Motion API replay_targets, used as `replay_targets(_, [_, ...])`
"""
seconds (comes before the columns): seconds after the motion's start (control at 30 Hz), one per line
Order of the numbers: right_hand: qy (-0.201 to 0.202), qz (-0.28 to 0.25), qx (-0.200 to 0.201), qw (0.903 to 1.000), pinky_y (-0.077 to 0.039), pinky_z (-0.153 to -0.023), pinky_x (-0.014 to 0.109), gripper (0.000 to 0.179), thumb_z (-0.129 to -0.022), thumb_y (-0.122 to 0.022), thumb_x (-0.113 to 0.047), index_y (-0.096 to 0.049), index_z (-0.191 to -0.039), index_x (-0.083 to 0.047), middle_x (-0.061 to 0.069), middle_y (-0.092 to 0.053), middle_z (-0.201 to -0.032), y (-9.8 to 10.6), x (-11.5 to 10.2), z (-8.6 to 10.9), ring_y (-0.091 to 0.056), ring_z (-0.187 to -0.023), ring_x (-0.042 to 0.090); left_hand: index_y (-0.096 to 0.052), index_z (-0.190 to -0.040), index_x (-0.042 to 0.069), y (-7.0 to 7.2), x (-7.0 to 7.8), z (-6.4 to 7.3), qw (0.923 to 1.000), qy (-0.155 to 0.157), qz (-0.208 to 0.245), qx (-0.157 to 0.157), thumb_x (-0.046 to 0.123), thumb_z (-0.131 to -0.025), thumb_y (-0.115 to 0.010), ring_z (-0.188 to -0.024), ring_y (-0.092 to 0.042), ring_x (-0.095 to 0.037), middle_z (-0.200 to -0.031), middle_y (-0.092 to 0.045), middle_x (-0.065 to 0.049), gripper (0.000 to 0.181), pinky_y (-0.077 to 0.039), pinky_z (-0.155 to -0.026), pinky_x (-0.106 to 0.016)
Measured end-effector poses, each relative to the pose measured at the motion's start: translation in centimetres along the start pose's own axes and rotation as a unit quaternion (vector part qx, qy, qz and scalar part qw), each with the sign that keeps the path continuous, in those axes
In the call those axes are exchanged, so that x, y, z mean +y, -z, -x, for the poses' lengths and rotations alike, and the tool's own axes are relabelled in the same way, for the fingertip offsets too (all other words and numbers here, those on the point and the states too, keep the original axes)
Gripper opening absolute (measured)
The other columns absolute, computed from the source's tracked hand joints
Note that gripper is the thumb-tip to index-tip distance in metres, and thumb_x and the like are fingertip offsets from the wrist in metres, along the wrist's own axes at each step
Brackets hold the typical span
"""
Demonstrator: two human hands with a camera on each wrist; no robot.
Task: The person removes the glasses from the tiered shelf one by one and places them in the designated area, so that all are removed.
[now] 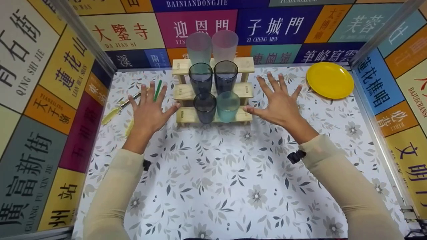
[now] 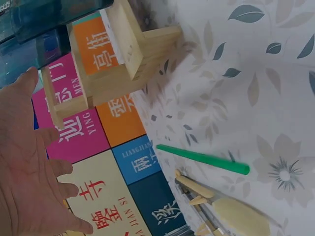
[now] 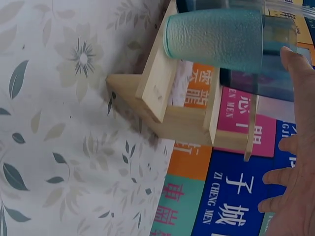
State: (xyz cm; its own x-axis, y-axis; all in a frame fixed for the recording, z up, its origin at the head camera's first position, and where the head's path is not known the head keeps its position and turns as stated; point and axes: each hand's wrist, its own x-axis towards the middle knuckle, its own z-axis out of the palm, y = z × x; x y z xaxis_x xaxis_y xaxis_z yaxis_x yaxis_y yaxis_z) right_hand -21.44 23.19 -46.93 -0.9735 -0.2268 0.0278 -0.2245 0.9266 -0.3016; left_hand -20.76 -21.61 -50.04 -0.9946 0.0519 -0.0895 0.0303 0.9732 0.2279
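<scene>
A three-step wooden rack [image 1: 247,90] holds cups in pairs. Two clear frosted tumblers [image 1: 225,45] stand on its top step, two dark cups [image 1: 201,78] on the middle one. At the bottom are another dark cup [image 1: 205,108] and a teal cup [image 1: 228,106]. My left hand [image 1: 148,111] is left of the rack, fingers spread, holding nothing. To the right, my right hand [image 1: 280,103] is spread too and grips nothing; its thumb tip is near the bottom step. Whether either thumb touches the rack I cannot tell. The right wrist view shows the textured teal cup [image 3: 214,39] close by.
A green straw [image 2: 203,159] and a pale-yellow utensil [image 2: 241,216] lie left of the rack, partly behind my left hand in the head view. At the back right sits a yellow plate [image 1: 330,80]. Printed panels [image 1: 130,31] wall in the floral tabletop [image 1: 213,186].
</scene>
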Motion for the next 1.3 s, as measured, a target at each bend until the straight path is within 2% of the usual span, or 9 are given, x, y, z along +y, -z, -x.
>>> replay_targets(0.3, [0.014,0.001,-0.002,0.9999,0.007,-0.117,0.095,0.117,-0.085,-0.056,-0.1,-0.019,-0.178,-0.04,0.003,-0.013,-0.188,-0.9,-1.4,-0.1,-0.006,-0.175,0.042,-0.01,-0.18,0.031,-3.0,-0.1,-0.3,0.9994,-0.009,0.013,-0.03,0.089,-0.104,-0.032,-0.174,0.01,-0.043,-0.188,0.002,-0.012,0.098,0.005,-0.13,-0.081])
replay_targets(0.5, [0.02,-0.003,-0.001,0.9998,0.008,-0.117,0.095,0.118,-0.084,-0.058,-0.099,-0.02,-0.178,-0.038,0.004,-0.016,-0.188,-1.4,-1.8,-0.1,-0.008,-0.174,0.043,-0.011,-0.18,0.022,-5.1,-0.3,-0.7,0.9969,-0.023,0.058,-0.047,0.08,-0.109,-0.036,-0.173,-0.001,-0.047,-0.187,-0.003,-0.018,0.096,-0.009,-0.134,-0.075])
replay_targets(0.57, [0.022,-0.002,-0.001,0.9998,0.007,-0.117,0.095,0.119,-0.084,-0.058,-0.099,-0.021,-0.178,-0.038,0.004,-0.016,-0.188,-1.5,-1.8,-0.1,-0.008,-0.174,0.043,-0.01,-0.18,0.019,-5.8,-0.3,-0.7,0.9952,-0.03,0.076,-0.053,0.077,-0.111,-0.037,-0.173,-0.005,-0.049,-0.187,-0.006,-0.02,0.095,-0.015,-0.135,-0.071])
replay_targets(0.67, [0.026,-0.005,-0.001,0.9997,0.006,-0.117,0.095,0.119,-0.084,-0.059,-0.099,-0.022,-0.178,-0.037,0.003,-0.015,-0.188,-1.6,-2.0,0.0,-0.008,-0.175,0.041,-0.008,-0.18,0.016,-6.7,-0.4,-0.7,0.9908,-0.036,0.11,-0.07,0.072,-0.113,-0.038,-0.172,-0.007,-0.051,-0.186,-0.007,-0.022,0.092,-0.016,-0.137,-0.067])
replay_targets(0.77, [0.027,-0.013,-0.001,0.9995,0.006,-0.118,0.095,0.119,-0.084,-0.061,-0.098,-0.022,-0.178,-0.036,0.002,-0.015,-0.188,-1.7,-2.2,0.0,-0.007,-0.175,0.039,-0.006,-0.18,0.015,-7.5,-0.4,-0.7,0.9852,-0.043,0.144,-0.082,0.067,-0.115,-0.038,-0.171,-0.011,-0.051,-0.186,-0.008,-0.024,0.09,-0.022,-0.135,-0.068])
replay_targets(0.93, [0.031,-0.019,0.0,0.9993,0.005,-0.119,0.093,0.121,-0.084,-0.062,-0.097,-0.024,-0.178,-0.032,0.004,-0.019,-0.187,-2.1,-2.6,-0.2,-0.011,-0.175,0.039,-0.003,-0.18,0.013,-8.7,-0.7,-1.0,0.9764,-0.058,0.191,-0.082,0.06,-0.117,-0.04,-0.168,-0.022,-0.052,-0.184,-0.013,-0.027,0.086,-0.029,-0.132,-0.069])
replay_targets(1.1, [0.041,-0.034,0.008,0.9986,0.001,-0.124,0.09,0.121,-0.084,-0.066,-0.094,-0.028,-0.178,-0.027,0.01,-0.03,-0.183,-2.6,-3.0,-0.3,-0.022,-0.172,0.042,-0.003,-0.18,0.016,-9.6,-0.8,-1.1,0.9715,-0.063,0.212,-0.084,0.055,-0.119,-0.04,-0.166,-0.029,-0.051,-0.183,-0.019,-0.026,0.082,-0.03,-0.132,-0.068])
replay_targets(1.3, [0.061,-0.098,0.001,0.9933,-0.007,-0.132,0.08,0.117,-0.086,-0.076,-0.084,-0.035,-0.175,-0.02,0.013,-0.041,-0.177,-3.4,-3.3,-0.7,-0.035,-0.167,0.041,-0.004,-0.18,0.016,-10.0,-0.7,-1.3,0.9693,-0.058,0.223,-0.086,0.055,-0.119,-0.039,-0.166,-0.033,-0.047,-0.182,-0.025,-0.025,0.081,-0.031,-0.132,-0.064])
